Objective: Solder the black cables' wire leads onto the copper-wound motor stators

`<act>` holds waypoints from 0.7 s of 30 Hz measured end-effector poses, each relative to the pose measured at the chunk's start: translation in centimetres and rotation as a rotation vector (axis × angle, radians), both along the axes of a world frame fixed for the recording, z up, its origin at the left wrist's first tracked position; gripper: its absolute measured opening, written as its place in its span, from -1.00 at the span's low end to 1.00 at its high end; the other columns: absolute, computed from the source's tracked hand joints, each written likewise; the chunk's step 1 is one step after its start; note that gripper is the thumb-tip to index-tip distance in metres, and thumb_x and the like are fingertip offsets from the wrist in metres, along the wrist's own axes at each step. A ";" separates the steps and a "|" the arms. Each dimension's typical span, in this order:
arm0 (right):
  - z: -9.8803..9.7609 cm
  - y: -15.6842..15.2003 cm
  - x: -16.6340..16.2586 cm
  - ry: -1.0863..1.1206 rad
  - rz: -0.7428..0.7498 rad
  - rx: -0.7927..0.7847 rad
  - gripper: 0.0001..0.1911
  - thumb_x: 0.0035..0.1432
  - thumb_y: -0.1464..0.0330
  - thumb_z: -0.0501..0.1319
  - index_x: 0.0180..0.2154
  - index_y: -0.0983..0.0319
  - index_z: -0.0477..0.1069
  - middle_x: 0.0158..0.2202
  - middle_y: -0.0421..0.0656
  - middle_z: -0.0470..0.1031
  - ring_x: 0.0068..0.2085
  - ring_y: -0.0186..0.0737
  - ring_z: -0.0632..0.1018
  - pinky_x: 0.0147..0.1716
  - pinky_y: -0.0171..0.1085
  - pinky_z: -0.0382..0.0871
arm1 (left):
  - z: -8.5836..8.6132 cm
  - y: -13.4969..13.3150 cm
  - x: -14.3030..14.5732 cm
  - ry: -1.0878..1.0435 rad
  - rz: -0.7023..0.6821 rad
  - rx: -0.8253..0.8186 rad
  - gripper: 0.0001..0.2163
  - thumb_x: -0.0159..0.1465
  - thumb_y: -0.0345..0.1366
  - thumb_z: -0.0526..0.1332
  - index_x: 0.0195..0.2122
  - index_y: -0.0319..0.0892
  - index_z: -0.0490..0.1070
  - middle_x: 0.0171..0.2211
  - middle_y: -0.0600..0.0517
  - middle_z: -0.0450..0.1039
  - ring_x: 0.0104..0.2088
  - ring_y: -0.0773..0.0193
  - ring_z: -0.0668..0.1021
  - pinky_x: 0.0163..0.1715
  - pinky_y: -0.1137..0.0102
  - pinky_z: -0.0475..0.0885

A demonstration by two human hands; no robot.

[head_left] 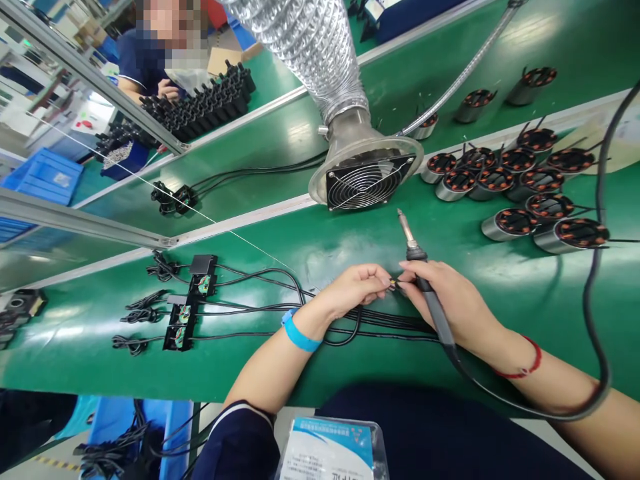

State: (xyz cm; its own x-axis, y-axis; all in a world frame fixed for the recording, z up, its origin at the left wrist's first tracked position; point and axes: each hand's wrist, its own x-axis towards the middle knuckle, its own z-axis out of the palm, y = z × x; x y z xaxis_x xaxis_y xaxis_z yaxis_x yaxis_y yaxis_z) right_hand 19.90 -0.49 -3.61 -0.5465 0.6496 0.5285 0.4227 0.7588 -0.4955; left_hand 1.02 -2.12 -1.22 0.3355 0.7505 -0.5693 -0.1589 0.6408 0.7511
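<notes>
My right hand (450, 300) is closed around a soldering iron (436, 303), whose metal tip points up and away over the green bench. Its thumb and fingertips also reach a small wire end (393, 283). From the left, my left hand (364, 287) pinches that same wire end, a blue band on the wrist. Under both hands runs a bundle of black cables (385, 321). To the left, these cables lead to black boxes (183, 313) with green circuit boards showing inside. What exactly the fingertips grip is partly hidden.
A fume extractor (367, 180) on a silver duct hangs just beyond my hands. Several motor stators (500, 180) with copper windings stand at the right. The iron's cord (595, 293) loops along the right side. A blue bin (175, 427) of cables sits below the bench. Another person (145, 63) sits across.
</notes>
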 end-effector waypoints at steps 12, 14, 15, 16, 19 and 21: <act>0.3 0.7 0.4 0.055 0.067 -0.201 -0.74 0.36 0.38 0.13 0.07 0.13 0.28 -0.33 -0.23 0.59 -0.32 -0.24 0.61 -0.25 -0.25 0.45 | 0.1 0.0 0.1 0.083 0.003 0.078 -0.82 0.11 -0.27 0.31 -0.49 -0.21 0.32 -0.65 0.20 0.27 -0.63 0.51 0.22 -0.55 0.51 0.03; 0.2 0.7 0.4 0.048 0.073 -0.220 -0.73 0.36 0.37 0.13 0.07 0.13 0.27 -0.33 -0.23 0.58 -0.33 -0.24 0.60 -0.26 -0.25 0.45 | 0.1 0.0 0.1 0.101 0.010 0.087 -0.82 0.11 -0.27 0.30 -0.50 -0.21 0.33 -0.65 0.20 0.27 -0.62 0.51 0.23 -0.54 0.51 0.05; 0.2 0.8 0.4 0.036 0.074 -0.199 -0.74 0.36 0.37 0.12 0.07 0.13 0.27 -0.33 -0.23 0.58 -0.33 -0.23 0.60 -0.26 -0.24 0.45 | 0.2 0.0 0.1 0.105 0.013 0.089 -0.83 0.11 -0.28 0.29 -0.50 -0.21 0.32 -0.65 0.20 0.27 -0.61 0.51 0.23 -0.54 0.51 0.05; 0.3 0.7 0.4 0.020 0.073 -0.168 -0.74 0.36 0.37 0.11 0.07 0.14 0.28 -0.33 -0.22 0.58 -0.33 -0.23 0.60 -0.26 -0.23 0.45 | 0.2 0.0 0.1 0.104 0.012 0.087 -0.83 0.11 -0.28 0.29 -0.50 -0.21 0.32 -0.65 0.20 0.27 -0.62 0.52 0.23 -0.54 0.50 0.05; 0.5 0.5 0.4 -0.014 0.061 -0.126 -0.73 0.37 0.38 0.11 0.09 0.14 0.27 -0.29 -0.19 0.58 -0.30 -0.19 0.62 -0.24 -0.21 0.46 | 0.2 0.0 0.1 0.089 0.007 0.077 -0.82 0.10 -0.25 0.30 -0.49 -0.21 0.32 -0.64 0.20 0.27 -0.63 0.52 0.21 -0.55 0.50 0.04; 0.6 0.3 0.5 -0.007 0.042 -0.165 -0.70 0.36 0.37 0.12 0.11 0.13 0.26 -0.26 -0.17 0.58 -0.29 -0.18 0.63 -0.24 -0.21 0.48 | 0.2 0.0 0.1 0.085 0.010 0.074 -0.81 0.07 -0.23 0.32 -0.49 -0.21 0.34 -0.64 0.20 0.27 -0.62 0.52 0.22 -0.56 0.51 0.03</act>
